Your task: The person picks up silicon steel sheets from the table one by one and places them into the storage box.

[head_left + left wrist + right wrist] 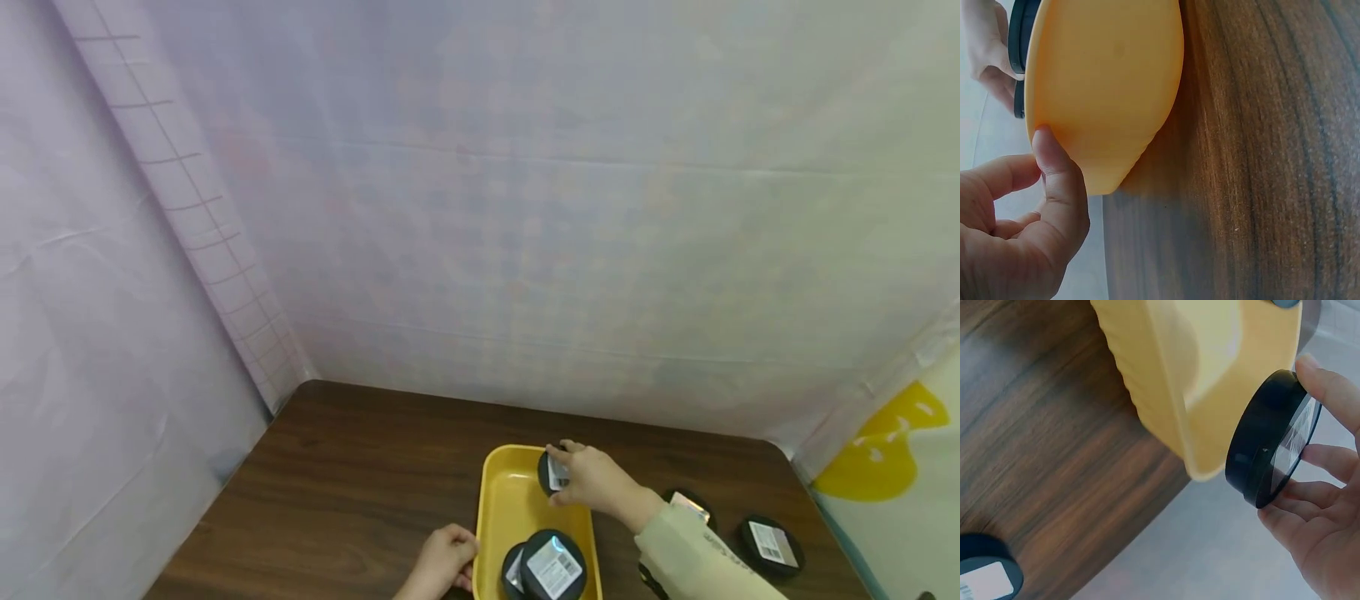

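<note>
A yellow tray (491, 508) stands on the table, and my left hand (446, 557) pinches its left rim between thumb and finger. In the left wrist view the thumb (1054, 153) lies against the tray's outer wall. My right hand (596, 483) grips a round black container (1266, 437) by its edge, tilted over the tray's far right part. That container has a white barcode label on its flat face. Inside the tray's near end, one labelled black container (555, 567) overlaps another (512, 572).
Two more round black containers with labels lie on the table to the right: one (690, 504) close by the right sleeve, the other (771, 546) nearer the right edge. The brown wooden table (360, 467) meets a pale hanging cloth (525, 250) at the back.
</note>
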`<state>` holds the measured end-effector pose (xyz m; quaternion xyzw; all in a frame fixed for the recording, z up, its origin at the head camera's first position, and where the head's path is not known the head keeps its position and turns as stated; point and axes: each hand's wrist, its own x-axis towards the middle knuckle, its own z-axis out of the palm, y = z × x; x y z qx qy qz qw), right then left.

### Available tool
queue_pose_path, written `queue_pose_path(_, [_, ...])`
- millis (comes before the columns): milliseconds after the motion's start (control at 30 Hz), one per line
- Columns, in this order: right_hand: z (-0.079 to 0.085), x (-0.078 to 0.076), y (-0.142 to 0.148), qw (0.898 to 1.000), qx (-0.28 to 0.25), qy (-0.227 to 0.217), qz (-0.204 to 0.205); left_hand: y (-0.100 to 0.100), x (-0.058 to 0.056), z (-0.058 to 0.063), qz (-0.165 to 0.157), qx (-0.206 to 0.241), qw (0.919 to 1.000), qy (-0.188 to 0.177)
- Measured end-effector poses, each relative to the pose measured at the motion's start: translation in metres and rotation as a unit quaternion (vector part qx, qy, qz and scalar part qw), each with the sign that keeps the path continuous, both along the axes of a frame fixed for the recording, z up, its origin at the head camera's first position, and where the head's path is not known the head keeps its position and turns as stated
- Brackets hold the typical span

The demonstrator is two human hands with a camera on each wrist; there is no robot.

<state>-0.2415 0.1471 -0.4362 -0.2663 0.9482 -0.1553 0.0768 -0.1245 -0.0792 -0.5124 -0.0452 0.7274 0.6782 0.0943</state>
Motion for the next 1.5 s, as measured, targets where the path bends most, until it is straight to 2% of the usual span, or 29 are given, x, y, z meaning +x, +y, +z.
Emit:
queue_pose_path(267, [-0.013,0.004,-0.01,0.998,0.001,0.022,0.063,0.002,0.0,-0.002,0.004,-0.001,1.0,-0.001])
queue_pose_path(433, [-0.02,0.004,-0.013,0.996,0.013,0.035,0.087,0.003,0.0,-0.002,0.004,0.003,1.0,0.002])
queue_pose_path(667, [-0.03,0.004,-0.017,0.993,0.023,0.028,0.109,0.004,0.002,0.001,0.007,0.003,0.9999,0.007])
queue_pose_path(900, [-0.037,0.006,-0.014,0.986,0.017,0.07,0.15,0.007,0.003,0.001,0.004,0.004,1.0,0.004])
queue_pose_path(1000, [-0.041,0.007,-0.013,0.985,0.006,0.065,0.158,0.008,0.004,0.001,0.001,0.003,1.0,0.0])
queue_pose_path(1233, [-0.049,0.007,-0.015,0.988,-0.008,0.019,0.154,0.007,0.007,0.002,0.001,-0.011,0.9999,-0.001])
queue_pose_path(1500, [-0.053,0.008,-0.015,0.984,0.012,0.02,0.175,0.008,0.01,0.005,0.003,0.002,1.0,-0.009])
